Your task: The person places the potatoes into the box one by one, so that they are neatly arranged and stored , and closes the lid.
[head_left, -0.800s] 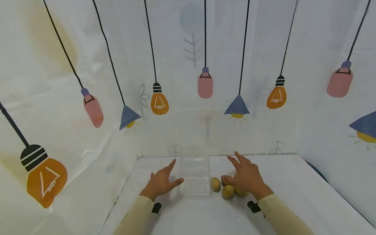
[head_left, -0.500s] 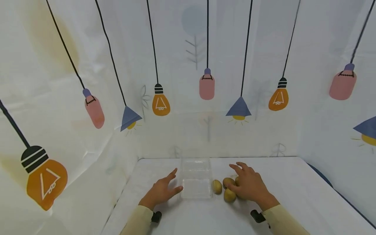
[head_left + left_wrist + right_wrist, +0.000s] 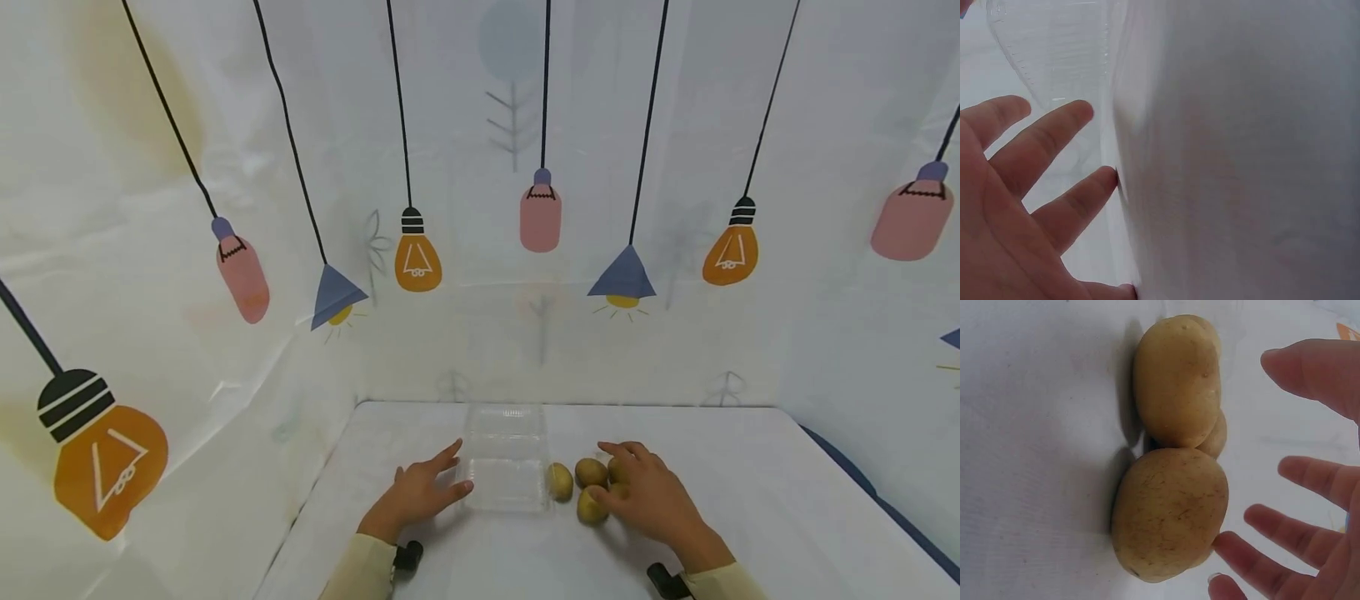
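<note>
A clear plastic clamshell container lies open on the white table. My left hand rests flat just left of it, fingers spread, thumb at its near-left edge. In the left wrist view the left fingers lie straight beside the container. Several small yellow-brown potatoes are clustered right of the container. My right hand lies over them with relaxed fingers, partly hiding one. The right wrist view shows two potatoes end to end, with a fingertip at the nearer one.
White curtains printed with hanging lamps and bulbs close in the table at the back and both sides. The table's right edge runs diagonally. A single potato lies closest to the container.
My right hand has drawn back toward me and lowered onto the potato cluster, uncovering the far potatoes. The left hand has stayed beside the container.
</note>
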